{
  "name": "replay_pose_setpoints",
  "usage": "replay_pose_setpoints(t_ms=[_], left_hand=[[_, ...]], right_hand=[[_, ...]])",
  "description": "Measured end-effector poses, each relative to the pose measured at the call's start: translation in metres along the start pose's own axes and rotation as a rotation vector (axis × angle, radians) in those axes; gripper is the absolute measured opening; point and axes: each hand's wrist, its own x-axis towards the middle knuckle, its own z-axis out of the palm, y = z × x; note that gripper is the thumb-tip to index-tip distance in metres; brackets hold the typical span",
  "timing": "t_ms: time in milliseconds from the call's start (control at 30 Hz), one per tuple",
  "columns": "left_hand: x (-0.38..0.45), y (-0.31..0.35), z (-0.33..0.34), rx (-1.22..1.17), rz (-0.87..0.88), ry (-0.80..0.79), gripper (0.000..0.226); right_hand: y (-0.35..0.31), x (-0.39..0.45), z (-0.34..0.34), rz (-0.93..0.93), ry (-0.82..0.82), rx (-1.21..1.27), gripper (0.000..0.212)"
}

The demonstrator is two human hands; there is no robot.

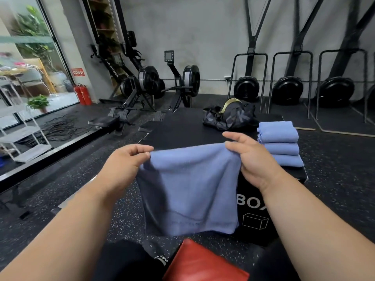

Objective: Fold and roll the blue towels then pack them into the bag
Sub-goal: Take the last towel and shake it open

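While hanging between grips, blue towel (189, 187) pinched by left hand (123, 165), right hand (251, 159).

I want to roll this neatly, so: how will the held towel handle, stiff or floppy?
Probably floppy: the towel sags in soft folds between the left hand and right hand, which pinch its top corners. Likely light, since fingertip pinches carry it. It should hold a fold; the stack on the box keeps its shape.
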Motion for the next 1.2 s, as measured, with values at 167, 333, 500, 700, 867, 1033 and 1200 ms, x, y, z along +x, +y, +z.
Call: replay_pose_setpoints(t_ms=[167, 333, 500, 700, 867, 1033, 1200], left_hand=[[0.008, -0.006, -0.015, -0.118, 0.004, -0.036, 0.019], [0.004, -0.020, -0.006, -0.006, 0.182, -0.016, 0.022], [0.005, -0.029, -0.001, 0.075, 0.244, 0.045, 0.025], [0.018, -0.033, 0.006, 0.040, 0.251, 0.054, 0.023], [0.028, -0.044, 0.014, -0.005, 0.227, 0.043, 0.022], [0.044, -0.070, 0.030, -0.032, 0.163, 0.040, 0.017], [0.073, -0.094, 0.043, -0.027, 0.143, 0.057, 0.019]], right_hand=[[0.002, 0.003, -0.015, -0.086, 0.048, -0.158, 0.024], [0.016, 0.005, -0.017, -0.090, 0.168, -0.176, 0.017], [0.014, 0.010, -0.030, -0.078, 0.181, -0.175, 0.023], [0.016, 0.011, -0.043, -0.062, 0.033, -0.216, 0.037], [0.018, 0.014, -0.069, -0.088, -0.022, -0.680, 0.028], [0.032, 0.029, -0.081, -0.132, 0.019, -0.904, 0.011], [0.048, 0.051, -0.091, -0.139, 0.062, -1.004, 0.007]])
